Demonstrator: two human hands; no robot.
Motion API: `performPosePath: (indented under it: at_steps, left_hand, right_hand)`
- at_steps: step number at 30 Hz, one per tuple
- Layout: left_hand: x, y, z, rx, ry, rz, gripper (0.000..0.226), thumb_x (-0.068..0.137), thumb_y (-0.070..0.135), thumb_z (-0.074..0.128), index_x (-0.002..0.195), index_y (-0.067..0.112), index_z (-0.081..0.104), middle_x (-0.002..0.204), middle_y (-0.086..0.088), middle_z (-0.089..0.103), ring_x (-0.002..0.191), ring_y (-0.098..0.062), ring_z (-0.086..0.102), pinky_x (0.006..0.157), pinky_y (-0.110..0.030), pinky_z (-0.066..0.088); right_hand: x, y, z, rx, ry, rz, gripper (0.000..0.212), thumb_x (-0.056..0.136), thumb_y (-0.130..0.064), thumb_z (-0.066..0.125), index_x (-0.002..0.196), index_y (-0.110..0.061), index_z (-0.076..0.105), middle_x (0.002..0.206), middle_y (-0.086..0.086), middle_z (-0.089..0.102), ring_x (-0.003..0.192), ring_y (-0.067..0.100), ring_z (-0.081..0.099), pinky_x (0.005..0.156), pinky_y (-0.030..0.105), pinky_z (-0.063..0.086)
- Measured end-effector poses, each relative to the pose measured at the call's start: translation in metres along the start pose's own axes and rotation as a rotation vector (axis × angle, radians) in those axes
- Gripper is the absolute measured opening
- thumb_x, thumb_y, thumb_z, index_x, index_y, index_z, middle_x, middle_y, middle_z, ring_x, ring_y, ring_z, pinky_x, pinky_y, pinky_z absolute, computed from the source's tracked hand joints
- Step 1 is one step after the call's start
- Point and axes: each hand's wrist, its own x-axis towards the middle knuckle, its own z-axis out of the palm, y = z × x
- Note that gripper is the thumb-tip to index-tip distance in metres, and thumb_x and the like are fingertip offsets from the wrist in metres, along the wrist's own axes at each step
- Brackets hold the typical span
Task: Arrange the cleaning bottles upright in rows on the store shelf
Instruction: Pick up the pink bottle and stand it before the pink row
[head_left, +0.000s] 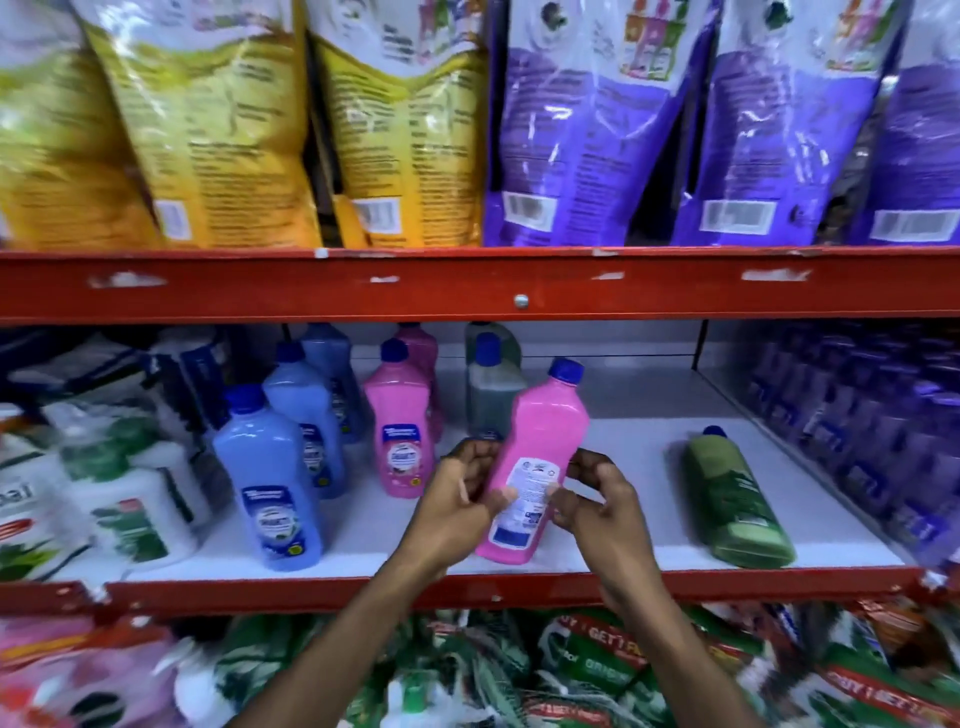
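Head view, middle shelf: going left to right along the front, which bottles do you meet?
White bottles with green labels → front blue bottle → front pink standing bottle → pink bottle held in both hands → green bottle lying down.

"GET 1" – red-green packs (613, 660) below, bottle labels blurred

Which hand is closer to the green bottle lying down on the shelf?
The right hand. It grips the pink bottle, with the green bottle off to its right. The left hand is on the pink bottle's far side, farther away.
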Motion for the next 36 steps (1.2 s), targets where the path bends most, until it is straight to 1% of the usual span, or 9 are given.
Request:
performPosePath:
  at_steps: [2,5,10,14,19,25,29,32,36]
  left_hand:
    - [-0.006,-0.008,-0.028,0.045,0.048,0.042,0.038,0.084,-0.011,0.062,0.107,0.017,0.055,0.110,-0.008,0.070,0.096,-0.009,0.070,0.084,-0.021,0.055]
    - [-0.011,-0.021,-0.063,0.110,0.124,0.072,0.041,0.086,-0.013,0.057,0.111,0.018,0.053,0.115,-0.009,0.067,0.102,-0.008,0.067,0.089,-0.021,0.052]
    - [-0.012,-0.036,-0.086,0.153,0.196,0.095,0.037,0.086,0.007,0.056,0.122,0.014,0.049,0.121,-0.009,0.063,0.108,-0.011,0.064,0.095,-0.026,0.050]
    - [-0.009,-0.046,-0.094,0.176,0.216,0.066,0.043,0.082,0.020,0.052,0.125,0.022,0.047,0.123,-0.006,0.062,0.112,-0.024,0.062,0.100,-0.043,0.050]
    - [-0.010,-0.041,-0.097,0.145,0.168,0.048,0.043,0.083,0.001,0.053,0.120,0.023,0.053,0.120,-0.003,0.067,0.113,-0.020,0.065,0.100,-0.037,0.050]
    - [-0.019,-0.041,-0.109,0.265,0.167,0.037,0.041,0.077,0.011,0.040,0.106,0.028,0.063,0.110,0.009,0.072,0.107,-0.013,0.065,0.095,-0.030,0.050]
    - [-0.026,-0.036,-0.105,0.384,0.170,0.095,0.033,0.085,-0.006,0.039,0.091,0.019,0.059,0.087,0.013,0.066,0.080,0.001,0.060,0.074,-0.013,0.044]
    - [-0.027,-0.037,-0.103,0.420,0.186,0.125,0.029,0.083,-0.009,0.043,0.081,0.018,0.053,0.071,0.009,0.059,0.063,-0.002,0.054,0.063,-0.019,0.043]
    - [-0.030,-0.040,-0.106,0.445,0.248,0.126,0.029,0.080,-0.005,0.052,0.079,0.024,0.050,0.074,0.006,0.063,0.074,-0.016,0.065,0.066,-0.030,0.055]
  right_hand:
    - [-0.002,0.000,0.033,-0.009,0.000,-0.050,0.032,0.085,-0.004,0.065,0.112,-0.021,0.061,0.109,-0.007,0.070,0.089,0.009,0.070,0.078,0.035,0.059]
    - [-0.004,0.000,0.077,-0.078,0.014,-0.126,0.033,0.082,-0.001,0.066,0.110,-0.020,0.062,0.096,-0.009,0.071,0.080,-0.008,0.064,0.071,0.009,0.050]
    - [0.000,-0.001,0.121,-0.134,0.042,-0.162,0.036,0.083,0.002,0.063,0.114,-0.017,0.064,0.098,-0.001,0.072,0.083,0.013,0.066,0.064,-0.003,0.044]
    - [0.001,0.006,0.134,-0.164,0.116,-0.224,0.038,0.082,-0.002,0.065,0.114,-0.022,0.064,0.104,-0.003,0.073,0.088,0.010,0.069,0.069,0.001,0.048]
    - [-0.015,0.026,0.137,-0.128,0.185,-0.218,0.033,0.081,0.000,0.066,0.109,-0.016,0.058,0.098,0.001,0.071,0.083,0.009,0.070,0.063,0.003,0.048]
    - [-0.010,0.029,0.131,-0.080,-0.153,-0.140,0.067,0.078,0.010,0.061,0.134,-0.024,0.045,0.123,-0.007,0.060,0.107,0.006,0.063,0.081,0.018,0.057]
    - [0.007,0.021,0.124,-0.222,-0.295,-0.180,0.060,0.066,-0.005,0.076,0.115,-0.033,0.055,0.108,-0.005,0.069,0.094,0.015,0.067,0.082,0.030,0.058]
    - [0.018,0.017,0.121,-0.287,-0.390,-0.144,0.063,0.070,-0.012,0.080,0.124,-0.021,0.050,0.107,0.000,0.069,0.093,0.016,0.066,0.085,0.032,0.056]
    - [0.025,0.011,0.117,-0.240,-0.471,-0.080,0.066,0.075,-0.005,0.077,0.129,-0.013,0.042,0.119,0.009,0.065,0.107,0.024,0.065,0.088,0.032,0.057]
